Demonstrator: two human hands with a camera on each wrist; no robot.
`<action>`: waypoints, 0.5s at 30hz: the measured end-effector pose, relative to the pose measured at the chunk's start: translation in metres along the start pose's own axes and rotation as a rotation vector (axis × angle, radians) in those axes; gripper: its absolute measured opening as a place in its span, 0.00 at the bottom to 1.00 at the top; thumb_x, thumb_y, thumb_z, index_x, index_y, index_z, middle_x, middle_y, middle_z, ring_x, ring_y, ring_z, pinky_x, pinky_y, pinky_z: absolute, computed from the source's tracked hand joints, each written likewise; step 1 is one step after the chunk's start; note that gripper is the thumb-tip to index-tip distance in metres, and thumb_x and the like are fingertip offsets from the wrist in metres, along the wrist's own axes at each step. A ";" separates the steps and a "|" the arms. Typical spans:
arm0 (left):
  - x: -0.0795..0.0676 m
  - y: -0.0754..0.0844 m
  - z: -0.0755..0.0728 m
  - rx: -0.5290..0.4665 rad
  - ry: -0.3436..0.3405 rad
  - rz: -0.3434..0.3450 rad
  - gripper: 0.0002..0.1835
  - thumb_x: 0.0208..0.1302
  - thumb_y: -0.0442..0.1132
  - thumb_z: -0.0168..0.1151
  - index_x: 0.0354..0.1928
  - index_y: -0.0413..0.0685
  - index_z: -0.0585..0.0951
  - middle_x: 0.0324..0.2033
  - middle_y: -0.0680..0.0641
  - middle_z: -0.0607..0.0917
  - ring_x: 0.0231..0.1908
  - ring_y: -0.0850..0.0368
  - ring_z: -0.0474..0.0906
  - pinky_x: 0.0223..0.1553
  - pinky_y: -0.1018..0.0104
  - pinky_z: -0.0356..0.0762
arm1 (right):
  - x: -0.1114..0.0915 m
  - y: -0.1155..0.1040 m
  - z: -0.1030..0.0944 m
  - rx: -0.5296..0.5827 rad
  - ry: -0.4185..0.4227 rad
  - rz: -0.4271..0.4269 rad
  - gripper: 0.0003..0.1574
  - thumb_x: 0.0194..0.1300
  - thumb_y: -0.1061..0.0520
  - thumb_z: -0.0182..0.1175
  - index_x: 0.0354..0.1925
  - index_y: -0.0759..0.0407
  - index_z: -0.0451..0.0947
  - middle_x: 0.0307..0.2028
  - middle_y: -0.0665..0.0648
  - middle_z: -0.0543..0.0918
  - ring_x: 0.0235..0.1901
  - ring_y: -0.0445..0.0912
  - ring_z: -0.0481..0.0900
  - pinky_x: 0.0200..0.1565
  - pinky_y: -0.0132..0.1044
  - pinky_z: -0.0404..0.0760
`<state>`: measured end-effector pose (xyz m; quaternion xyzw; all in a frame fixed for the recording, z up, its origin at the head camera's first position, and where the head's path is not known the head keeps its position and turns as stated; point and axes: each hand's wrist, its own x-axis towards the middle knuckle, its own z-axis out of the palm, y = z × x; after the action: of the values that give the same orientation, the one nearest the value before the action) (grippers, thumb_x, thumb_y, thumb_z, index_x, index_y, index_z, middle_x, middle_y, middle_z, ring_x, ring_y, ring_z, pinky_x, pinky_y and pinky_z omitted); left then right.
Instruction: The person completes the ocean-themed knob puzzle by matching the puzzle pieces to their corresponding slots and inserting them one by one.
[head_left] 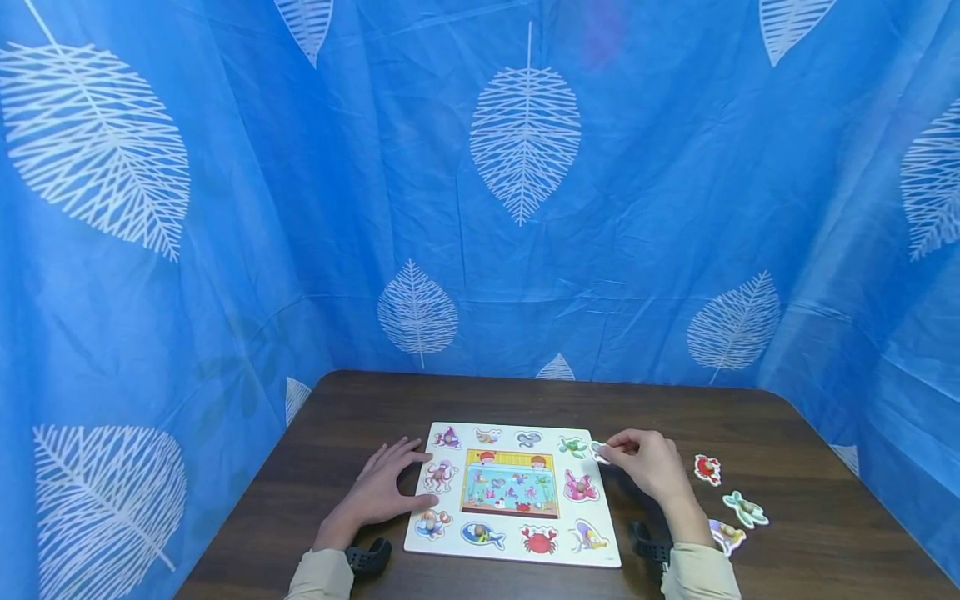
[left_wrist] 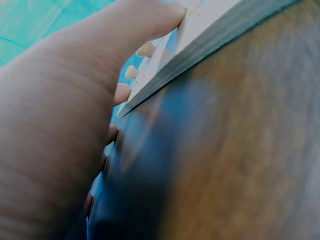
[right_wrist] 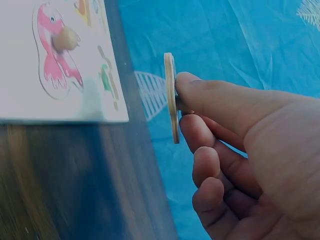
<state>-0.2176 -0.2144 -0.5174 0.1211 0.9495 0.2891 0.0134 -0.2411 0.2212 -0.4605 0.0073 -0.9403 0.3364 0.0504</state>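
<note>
A white wooden peg puzzle board [head_left: 442, 550] with sea-animal shapes around a fish-tank picture lies on the table. My left hand [head_left: 378, 487] is at its left side, fingers spread, with thumb and forefinger touching the edge. In the left wrist view the thumb [left_wrist: 170, 17] rests on the board's border. Just off the upper right corner, my right hand [head_left: 652, 467] pinches a small puzzle piece [right_wrist: 171, 95]. The right wrist view shows this piece edge-on, so its picture is hidden. A pink piece [head_left: 581, 486] with a wooden knob sits in the board nearby.
Three loose pieces lie to the right of the right hand: a red crab [head_left: 707, 469], a pale green one [head_left: 746, 509] and a purple-and-yellow one [head_left: 726, 535] partly behind the forearm. A blue leaf-patterned curtain [head_left: 600, 317] hangs behind the dark wooden table [head_left: 375, 392].
</note>
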 end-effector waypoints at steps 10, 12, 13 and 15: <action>0.001 -0.002 0.001 0.012 0.005 -0.007 0.41 0.52 0.70 0.73 0.65 0.60 0.79 0.75 0.44 0.69 0.79 0.41 0.55 0.78 0.35 0.46 | 0.004 -0.015 0.020 0.019 0.034 -0.009 0.14 0.63 0.52 0.74 0.42 0.60 0.88 0.35 0.56 0.89 0.33 0.48 0.78 0.35 0.37 0.81; 0.001 -0.001 0.001 0.007 0.007 -0.008 0.41 0.52 0.70 0.73 0.65 0.59 0.79 0.75 0.43 0.69 0.79 0.41 0.55 0.78 0.34 0.46 | 0.005 -0.018 0.023 0.024 0.038 -0.009 0.14 0.63 0.52 0.74 0.41 0.61 0.88 0.34 0.55 0.88 0.33 0.47 0.78 0.35 0.37 0.81; 0.001 -0.001 0.001 0.004 0.010 -0.004 0.41 0.52 0.70 0.73 0.65 0.59 0.79 0.75 0.43 0.70 0.78 0.40 0.56 0.78 0.34 0.46 | 0.005 -0.020 0.025 0.024 0.040 -0.011 0.14 0.63 0.52 0.74 0.41 0.61 0.88 0.34 0.55 0.88 0.33 0.47 0.78 0.35 0.37 0.80; 0.001 0.000 0.002 -0.001 0.008 0.002 0.41 0.52 0.69 0.73 0.65 0.58 0.79 0.75 0.43 0.70 0.78 0.40 0.56 0.78 0.34 0.46 | 0.006 -0.023 0.029 0.024 0.044 -0.011 0.13 0.62 0.52 0.75 0.40 0.60 0.88 0.33 0.55 0.88 0.32 0.47 0.78 0.35 0.36 0.78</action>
<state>-0.2181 -0.2131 -0.5187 0.1210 0.9493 0.2900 0.0095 -0.2486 0.1850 -0.4680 0.0058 -0.9349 0.3474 0.0730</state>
